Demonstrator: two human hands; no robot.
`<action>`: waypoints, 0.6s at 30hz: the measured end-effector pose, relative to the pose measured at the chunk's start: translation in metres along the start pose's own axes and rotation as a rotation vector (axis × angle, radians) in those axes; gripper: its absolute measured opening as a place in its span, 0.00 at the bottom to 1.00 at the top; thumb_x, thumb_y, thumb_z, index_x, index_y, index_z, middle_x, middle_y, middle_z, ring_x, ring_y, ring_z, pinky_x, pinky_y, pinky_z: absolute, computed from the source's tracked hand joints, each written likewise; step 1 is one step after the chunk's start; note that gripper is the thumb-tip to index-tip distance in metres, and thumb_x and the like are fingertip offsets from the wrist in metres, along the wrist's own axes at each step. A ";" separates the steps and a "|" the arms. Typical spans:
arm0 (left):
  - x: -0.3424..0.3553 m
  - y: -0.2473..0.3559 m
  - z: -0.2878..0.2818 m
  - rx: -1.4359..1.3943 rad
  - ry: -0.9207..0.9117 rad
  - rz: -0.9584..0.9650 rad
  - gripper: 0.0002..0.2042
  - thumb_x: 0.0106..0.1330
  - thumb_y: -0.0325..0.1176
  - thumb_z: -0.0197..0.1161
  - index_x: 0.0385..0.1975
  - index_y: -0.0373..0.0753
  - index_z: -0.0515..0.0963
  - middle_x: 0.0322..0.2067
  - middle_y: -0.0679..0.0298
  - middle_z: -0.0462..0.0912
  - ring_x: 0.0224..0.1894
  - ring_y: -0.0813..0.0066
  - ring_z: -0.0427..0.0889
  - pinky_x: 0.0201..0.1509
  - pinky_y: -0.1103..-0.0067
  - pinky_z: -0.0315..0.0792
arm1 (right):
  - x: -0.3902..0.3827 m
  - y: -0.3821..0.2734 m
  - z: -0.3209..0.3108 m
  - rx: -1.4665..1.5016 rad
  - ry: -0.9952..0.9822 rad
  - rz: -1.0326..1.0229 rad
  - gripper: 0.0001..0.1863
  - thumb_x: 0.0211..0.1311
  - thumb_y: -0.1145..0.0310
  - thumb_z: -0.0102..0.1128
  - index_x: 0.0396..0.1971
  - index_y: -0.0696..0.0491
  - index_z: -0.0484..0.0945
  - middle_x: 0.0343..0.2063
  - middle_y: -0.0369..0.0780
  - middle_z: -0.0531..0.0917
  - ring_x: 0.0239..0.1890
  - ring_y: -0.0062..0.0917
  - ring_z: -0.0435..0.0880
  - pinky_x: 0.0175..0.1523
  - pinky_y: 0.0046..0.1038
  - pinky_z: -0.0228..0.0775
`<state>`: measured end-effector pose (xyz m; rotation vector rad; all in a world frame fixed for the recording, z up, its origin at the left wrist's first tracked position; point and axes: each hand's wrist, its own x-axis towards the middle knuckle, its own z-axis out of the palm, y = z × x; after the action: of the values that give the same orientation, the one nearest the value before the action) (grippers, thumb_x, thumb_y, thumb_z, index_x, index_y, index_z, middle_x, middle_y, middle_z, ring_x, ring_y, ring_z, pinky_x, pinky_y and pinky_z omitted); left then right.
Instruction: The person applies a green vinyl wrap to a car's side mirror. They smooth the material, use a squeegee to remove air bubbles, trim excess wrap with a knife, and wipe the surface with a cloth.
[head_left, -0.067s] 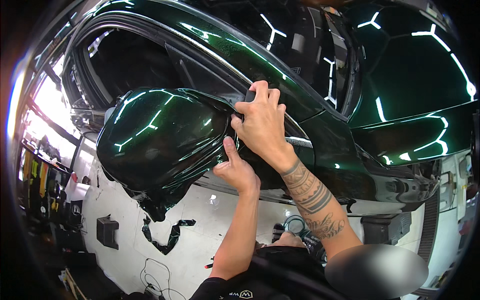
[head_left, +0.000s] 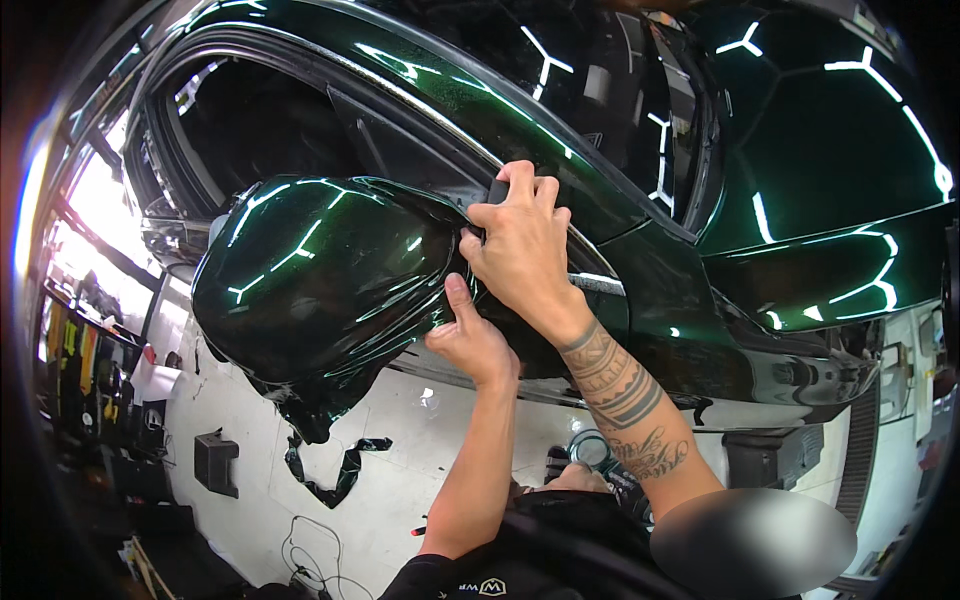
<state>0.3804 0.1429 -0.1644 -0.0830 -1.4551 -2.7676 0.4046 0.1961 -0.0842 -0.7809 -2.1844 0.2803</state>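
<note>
A car's side mirror (head_left: pixel 310 260) is covered with glossy dark green film, wrinkled toward its right end, with a loose flap (head_left: pixel 310 400) hanging below. My right hand (head_left: pixel 520 245), on a tattooed arm, has curled fingers around a small dark object (head_left: pixel 497 192), perhaps a squeegee, at the mirror's base beside the window trim. My left hand (head_left: pixel 470 340) is just below it, gripping the wrinkled film with the thumb raised against it; the other fingertips are hidden. The green car door and window frame (head_left: pixel 400 100) lie behind.
The green front panels (head_left: pixel 820 150) fill the right. Below are a pale floor (head_left: pixel 380 480) with film offcuts (head_left: pixel 350 470), cables (head_left: pixel 315 555), a dark step block (head_left: pixel 215 462) and another dark box (head_left: pixel 770 460). A rack of tools (head_left: pixel 85 380) stands at the left.
</note>
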 end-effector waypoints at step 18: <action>0.028 0.053 -0.036 0.286 -0.767 -0.702 0.22 0.72 0.46 0.62 0.41 0.25 0.78 0.45 0.51 0.82 0.48 0.62 0.83 0.51 0.66 0.79 | 0.019 0.012 -0.023 -0.246 0.045 0.045 0.29 0.41 0.54 0.81 0.43 0.51 0.80 0.48 0.47 0.71 0.50 0.46 0.73 0.42 0.50 0.77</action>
<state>0.3535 0.0837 -0.1393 -0.8700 -2.4404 -3.1629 0.4178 0.2158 -0.0627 -0.9631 -2.1858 0.0158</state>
